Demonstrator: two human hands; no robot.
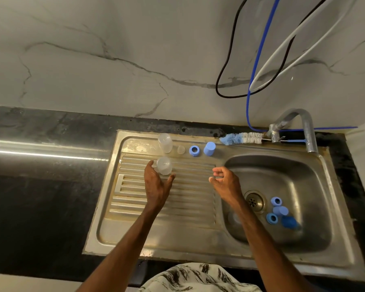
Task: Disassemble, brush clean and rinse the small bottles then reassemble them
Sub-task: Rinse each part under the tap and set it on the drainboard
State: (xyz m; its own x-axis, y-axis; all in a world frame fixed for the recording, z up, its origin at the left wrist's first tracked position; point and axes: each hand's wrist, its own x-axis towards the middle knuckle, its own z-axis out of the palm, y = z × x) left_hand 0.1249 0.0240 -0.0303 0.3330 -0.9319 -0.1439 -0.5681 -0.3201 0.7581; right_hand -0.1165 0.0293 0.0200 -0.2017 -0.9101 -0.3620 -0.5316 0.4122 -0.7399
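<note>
A small clear bottle (164,165) stands on the ribbed drainboard (177,209) of the sink, bracketed by the left hand (156,186). The thumb lies to its left and the fingers (171,177) to its lower right, spread in a V around the base. Whether they press on it or only flank it cannot be told; the pose would suit either setting it down to drain or taking it up. Just behind it a second clear bottle (165,142) stands at the back of the drainboard. Beside that, in a row toward the basin (303,175), sit a small clear plug (181,149), a blue ring (194,150) and a blue cap (209,148), seemingly one bottle's parts laid out in order for refitting. The right hand (224,180) hovers where drainboard meets basin, its fingers loosely curled, with nothing to be made out in them. More blue parts (279,210) lie clustered near the drain (254,200), probably left there for rinsing. The bottle brush (241,138) rests on the back rim beside the tap (308,133), within easy reach. A dark surface (40,197) surrounds the sink.
</note>
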